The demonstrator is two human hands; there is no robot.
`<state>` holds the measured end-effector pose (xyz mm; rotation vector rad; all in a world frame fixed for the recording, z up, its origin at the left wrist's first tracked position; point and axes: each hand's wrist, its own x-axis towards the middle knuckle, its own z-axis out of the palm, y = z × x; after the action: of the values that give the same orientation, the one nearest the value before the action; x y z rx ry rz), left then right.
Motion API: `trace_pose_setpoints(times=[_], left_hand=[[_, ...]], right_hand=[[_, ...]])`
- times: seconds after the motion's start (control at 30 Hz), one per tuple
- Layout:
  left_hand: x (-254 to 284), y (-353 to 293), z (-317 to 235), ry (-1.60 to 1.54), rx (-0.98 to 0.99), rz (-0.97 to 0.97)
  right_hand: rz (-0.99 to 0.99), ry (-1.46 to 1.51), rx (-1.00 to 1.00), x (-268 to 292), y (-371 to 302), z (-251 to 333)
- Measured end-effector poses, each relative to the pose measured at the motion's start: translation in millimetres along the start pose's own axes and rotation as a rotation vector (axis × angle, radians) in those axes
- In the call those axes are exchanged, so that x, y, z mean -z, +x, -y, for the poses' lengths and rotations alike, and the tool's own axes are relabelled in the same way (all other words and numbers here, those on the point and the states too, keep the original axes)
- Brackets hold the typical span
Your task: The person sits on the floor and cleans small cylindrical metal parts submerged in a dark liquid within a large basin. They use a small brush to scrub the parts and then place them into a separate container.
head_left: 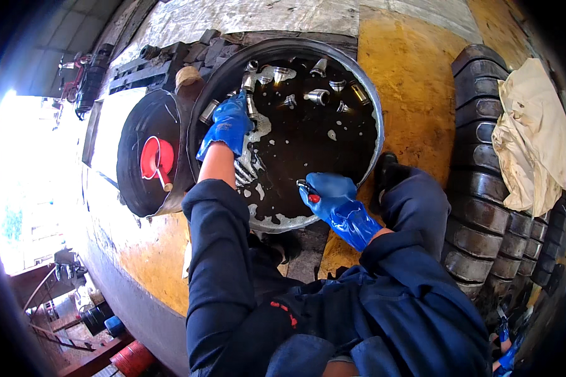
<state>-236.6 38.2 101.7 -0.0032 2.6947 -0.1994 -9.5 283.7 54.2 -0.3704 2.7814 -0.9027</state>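
Note:
Both my hands wear blue rubber gloves over a wide round metal tub (378,119) of dark liquid with patches of foam. My left hand (228,124) reaches to the tub's left side, its fingers drawn together against a shiny metal fitting (251,107). More cylindrical fittings lie around it, such as one metal fitting (209,112) left of the glove. At the near right rim, my right hand (328,193) is closed around a small tool (313,198) with red and dark parts; its working end is hard to make out. Several metal fittings, including a flared one (318,96), sit in the far half.
Left of the tub stands a dark cut-down drum (129,169) holding a red dipper (150,157) with a wooden handle. Ribbed dark metal blocks (478,188) are stacked at right, with a cream cloth (531,135) over them. Another person's blue-gloved hand (508,358) shows at lower right.

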Motion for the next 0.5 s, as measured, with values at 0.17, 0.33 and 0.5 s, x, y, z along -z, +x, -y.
trace_pose_setpoints(times=[0.17, 0.33, 0.5], left_hand=[[-2.1, 11.4, 11.0, -0.006, 0.035, 0.037], [2.4, 3.7, -2.6, 0.049, 0.051, -0.056], [0.0, -43.9, -22.7, -0.127, -0.082, -0.241]], right_hand=[[0.154, 0.005, -0.070, 23.2, -1.3, 14.7], [0.067, 0.025, -0.036, 15.3, -5.4, 9.8], [0.110, -0.023, -0.071, 16.1, -6.0, 1.0]])
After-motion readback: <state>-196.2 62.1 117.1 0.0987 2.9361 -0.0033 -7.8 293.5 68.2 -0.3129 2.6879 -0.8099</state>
